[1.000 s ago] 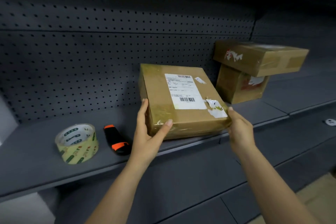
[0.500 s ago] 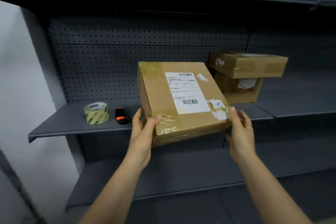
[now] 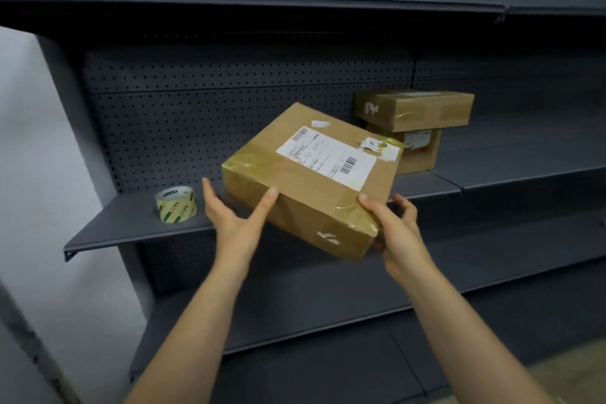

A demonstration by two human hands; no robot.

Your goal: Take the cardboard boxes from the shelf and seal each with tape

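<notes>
The tape roll (image 3: 176, 205) stands on the shelf (image 3: 131, 226), probably kept handy for sealing. The left grip (image 3: 234, 220) is spread open, thumb against the box (image 3: 311, 180) to steady it. The box is held tilted, clear of the shelf, now turned corner-on rather than square as half a second ago. The right grip (image 3: 393, 226) clasps its near corner, likely bearing the weight. Two stacked boxes (image 3: 426, 108) wait on the shelf.

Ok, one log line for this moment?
labelled cardboard box: held, tilted | left hand: touches side | right hand: grips corner | tape roll: on shelf
</notes>
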